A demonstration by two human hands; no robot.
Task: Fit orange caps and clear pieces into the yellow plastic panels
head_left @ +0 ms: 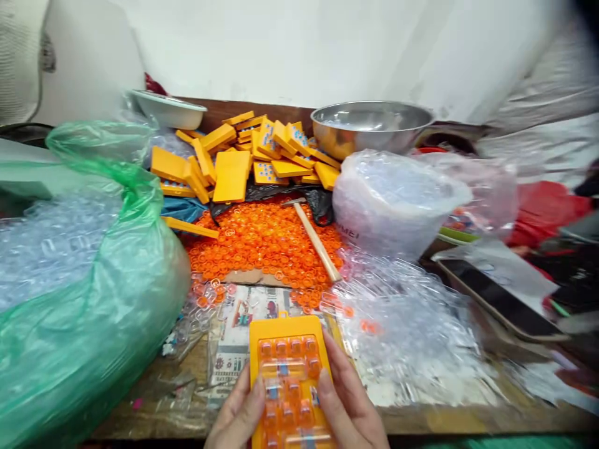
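A yellow plastic puzzle tray [291, 380] is held upright-tilted at the front of the bench. My left hand [238, 405] grips its left side, thumb over the front edge. On the opposite side my right hand [349, 399] holds it, thumb resting on the face. Clear square pieces, several with orange rings under them, sit in the tray, with bits of blue between. Beyond it lies a heap of small orange rings [262, 240], with a wooden-handled hammer [316, 240] across its right side. Loose clear plastic pieces [412, 330] spread to the right of my right hand.
Yellow trays [231, 174] are piled at the back. A green plastic bag [150, 299] of clear pieces bulges at left. A metal bowl [372, 128], a lined white tub [388, 212] and a phone [500, 296] stand or lie on the right. A printed sheet [231, 349] covers the bench ahead.
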